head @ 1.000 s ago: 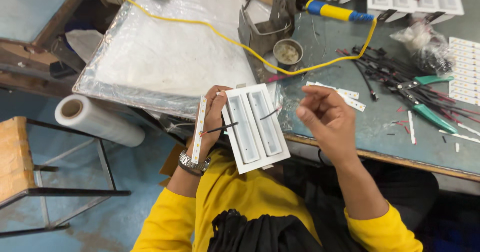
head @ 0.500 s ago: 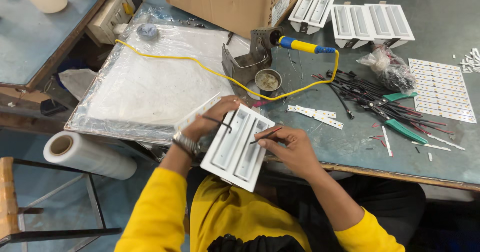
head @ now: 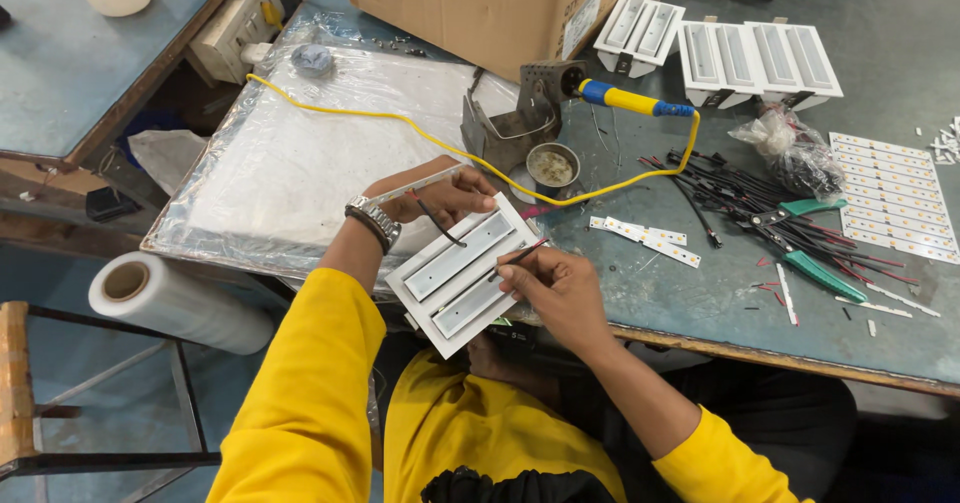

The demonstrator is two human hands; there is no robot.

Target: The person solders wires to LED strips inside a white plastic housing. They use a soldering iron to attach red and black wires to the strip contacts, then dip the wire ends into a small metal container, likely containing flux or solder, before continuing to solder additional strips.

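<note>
My left hand (head: 430, 195) grips the far edge of a white rectangular light housing (head: 462, 275) with two long slots, tilted against the table's front edge. A thin white strip lies along that hand's fingers. My right hand (head: 553, 290) pinches a thin red and black wire (head: 520, 255) at the housing's right slot. Another dark wire (head: 432, 217) curls out of the left slot by my left thumb. Both sleeves are yellow, and a metal watch (head: 373, 221) is on my left wrist.
A soldering iron (head: 632, 100) with a yellow cord rests in a metal stand (head: 515, 123) beside a small round tin (head: 552, 165). Strips (head: 640, 240), wires, green-handled cutters (head: 810, 263), more white housings (head: 760, 58), a cardboard box (head: 480, 8) and a plastic-covered panel (head: 300, 163) fill the table. A film roll (head: 175, 303) lies lower left.
The view has shifted toward the table. My right hand came down from mid-air onto the housing's right slot with the wire. The housing now lies lower and more tilted.
</note>
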